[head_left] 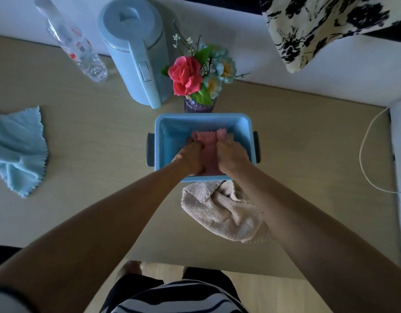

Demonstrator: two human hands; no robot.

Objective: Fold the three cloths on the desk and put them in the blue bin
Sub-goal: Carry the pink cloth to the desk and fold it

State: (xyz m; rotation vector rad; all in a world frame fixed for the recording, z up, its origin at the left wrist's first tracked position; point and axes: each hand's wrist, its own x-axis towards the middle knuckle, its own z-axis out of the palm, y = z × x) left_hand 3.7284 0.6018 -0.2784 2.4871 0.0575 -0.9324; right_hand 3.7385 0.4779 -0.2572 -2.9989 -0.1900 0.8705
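Pink cloth [209,143] sits down inside the blue bin [203,116], and both of my hands are in there with it. My left hand [190,155] grips its left side and my right hand [232,154] grips its right side, with the fingers of each curled over the fabric. I hold it on both sides so the fold stays together while it goes down flat, rather than dropping it and letting it spring open. Whether it is already lying on the bottom I cannot tell, because my hands cover most of it.

The bin stands in the middle of the desk [93,154], straight ahead of me, so both arms reach it evenly. The pink one is the only cloth I can see in it, and bare blue floor shows beyond it at the far end.

Two cloths are not yet folded, by the look of them. A beige cloth [226,213] lies rumpled just in front of the bin, under my right forearm, and it looks the easier one to take next. A light blue cloth [16,145] lies loose well off to my left. I judge the task about a third done.

Behind the bin are a vase of flowers [199,75], a kettle [136,53] and a clear bottle [75,46].
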